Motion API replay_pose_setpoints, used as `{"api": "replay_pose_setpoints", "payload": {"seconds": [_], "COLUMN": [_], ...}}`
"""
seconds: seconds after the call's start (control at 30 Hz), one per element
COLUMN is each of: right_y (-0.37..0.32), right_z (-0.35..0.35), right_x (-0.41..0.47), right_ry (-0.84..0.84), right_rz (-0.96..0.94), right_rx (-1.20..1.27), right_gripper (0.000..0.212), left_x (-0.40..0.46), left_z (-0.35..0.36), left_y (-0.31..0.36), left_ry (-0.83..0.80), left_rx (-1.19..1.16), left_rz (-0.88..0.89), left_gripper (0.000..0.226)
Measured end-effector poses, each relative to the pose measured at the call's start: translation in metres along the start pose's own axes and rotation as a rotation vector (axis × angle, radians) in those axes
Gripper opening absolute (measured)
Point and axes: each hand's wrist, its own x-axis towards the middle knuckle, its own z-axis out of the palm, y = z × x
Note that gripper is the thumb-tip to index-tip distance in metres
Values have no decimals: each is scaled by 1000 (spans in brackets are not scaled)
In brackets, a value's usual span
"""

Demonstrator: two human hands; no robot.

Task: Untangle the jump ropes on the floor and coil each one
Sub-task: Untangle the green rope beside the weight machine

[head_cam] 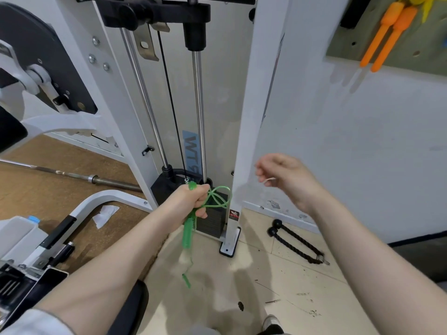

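Green jump rope (193, 213) is held in left hand (191, 201), grip clamped round handles and loops. Right hand (287, 177) is raised alongside; fingers curled, a thin pale strand pinched.

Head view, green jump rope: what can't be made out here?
- Green jump rope: how its loops are wound is hidden inside the left hand.
- Dangling end: motion-blurred.
- Right hand: it pinches a thin pale strip, too small to identify.
- Orange handles on the wall: their cords are cut off by the top edge.
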Motion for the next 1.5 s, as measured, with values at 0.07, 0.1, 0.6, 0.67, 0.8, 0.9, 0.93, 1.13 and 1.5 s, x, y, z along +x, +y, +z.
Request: {"api": "replay_pose_setpoints", "payload": {"seconds": [0.07,0.1,0.6,0.67,0.8,0.9,0.93,1.13,1.5], "right_y": [4,9,18,7,-6,1,1,11,57], "right_z": [28,37,46,39,20,21,22,6,-90], "right_x": [-3,-3,1,3,9,5,4,13,4], "right_ry": [-159,-193,-144,110,133,-38,-53,162,-198], "right_rz": [-17,-32,-345,-204,326,262,179,-236,186], "right_rx": [-291,-405,-1006,-646,834,1137,1202,130,-1506], "right_gripper": [13,13,18,19,22,22,27,61,63], "left_x": [1,1,-5,-5,-6,-7,-7,-10,-9], "left_z": [12,16,16,15,11,16,19,17,-31], "left_y": [2,4,5,4,5,9,11,13,-18], "left_ry": [-45,-57,-77,-60,-65,-135,-155,-216,-145], "left_rx": [35,32,39,-21,-83,-17,-11,-185,78], "left_rz": [35,45,29,2,11,25,27,-88,-183], "left_gripper": [45,45,45,44,42,41,41,42,42]}}
